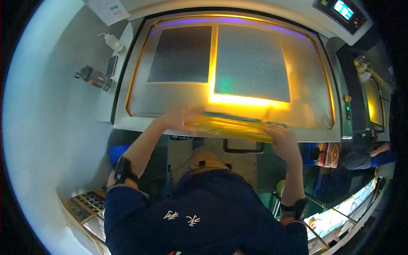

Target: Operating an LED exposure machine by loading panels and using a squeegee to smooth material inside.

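At the near edge of the surface [310, 91], my right hand [280, 135] pinches the right end of the yellow sheet [231, 127] in its fingers; my left hand [179, 118], blurred, is at the left end, its fingers' state I cannot tell.

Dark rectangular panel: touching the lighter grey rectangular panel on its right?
Apart. Head view: a glowing yellow strip separates dark panel from grey panel.

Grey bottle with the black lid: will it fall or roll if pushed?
The grey bottle might tip if pushed near its black lid, because it looks tall and narrow. Once down, its round body would probably roll.
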Demonstrator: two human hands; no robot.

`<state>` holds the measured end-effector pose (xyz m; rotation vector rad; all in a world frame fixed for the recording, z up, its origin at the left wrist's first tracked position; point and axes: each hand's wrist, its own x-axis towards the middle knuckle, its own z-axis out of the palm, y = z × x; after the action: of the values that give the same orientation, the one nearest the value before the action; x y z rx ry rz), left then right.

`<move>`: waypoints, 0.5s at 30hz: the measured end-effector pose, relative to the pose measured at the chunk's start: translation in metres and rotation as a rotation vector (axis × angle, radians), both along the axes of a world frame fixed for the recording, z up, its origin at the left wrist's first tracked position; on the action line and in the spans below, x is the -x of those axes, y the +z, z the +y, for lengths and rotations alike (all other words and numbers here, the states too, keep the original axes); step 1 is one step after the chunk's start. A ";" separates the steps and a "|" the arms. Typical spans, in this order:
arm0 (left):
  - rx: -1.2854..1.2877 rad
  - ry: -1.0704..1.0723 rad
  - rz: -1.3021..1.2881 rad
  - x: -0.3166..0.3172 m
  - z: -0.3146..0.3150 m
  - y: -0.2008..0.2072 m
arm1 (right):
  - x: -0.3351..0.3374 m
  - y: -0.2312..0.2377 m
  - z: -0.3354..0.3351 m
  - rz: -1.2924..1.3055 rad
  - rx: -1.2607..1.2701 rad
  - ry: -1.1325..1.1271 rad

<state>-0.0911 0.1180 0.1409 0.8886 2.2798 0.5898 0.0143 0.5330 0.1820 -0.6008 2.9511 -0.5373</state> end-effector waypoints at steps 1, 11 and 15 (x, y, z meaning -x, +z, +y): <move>0.166 0.010 -0.068 -0.018 -0.014 0.013 | 0.028 0.000 -0.040 -0.028 0.049 0.123; 0.535 0.117 0.251 0.086 -0.183 -0.049 | 0.189 -0.108 -0.229 -0.033 -0.199 0.235; 0.487 0.148 0.396 0.307 -0.197 -0.064 | 0.395 -0.127 -0.254 0.031 -0.335 0.174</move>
<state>-0.3979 -0.0788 0.0766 0.6353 2.6877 -0.1068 -0.3806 0.2790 0.0552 -0.8169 2.8814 -0.0159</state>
